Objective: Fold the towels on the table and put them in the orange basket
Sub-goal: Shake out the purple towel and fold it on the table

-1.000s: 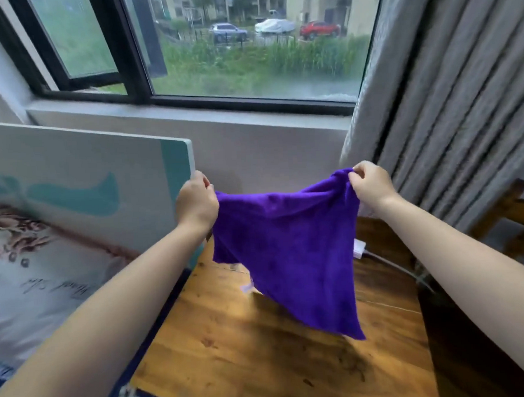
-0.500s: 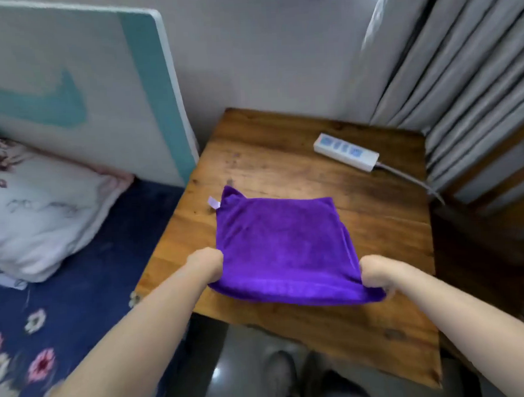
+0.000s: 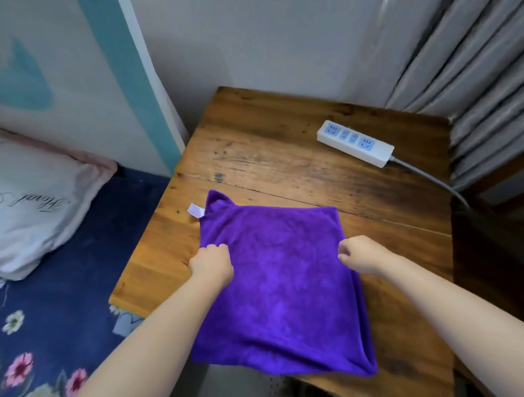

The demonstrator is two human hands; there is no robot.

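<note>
A white pillow (image 3: 27,195) lay on the bed at far left, beside the wooden desk (image 3: 252,156). My left hand (image 3: 211,266) had its fingers curled, pinching the left edge of the purple towel (image 3: 278,294), which lay spread on the near part of the desk. My right hand (image 3: 359,255) pinched its right edge. A white power strip (image 3: 355,142) sat at far right.

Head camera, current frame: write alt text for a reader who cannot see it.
Two bare hands grip the side edges of a purple towel spread on a wooden table, left hand on its left edge and right hand on its right. A white power strip lies at the table's far right, near grey curtains; a pillow lies on a bed to the left.
</note>
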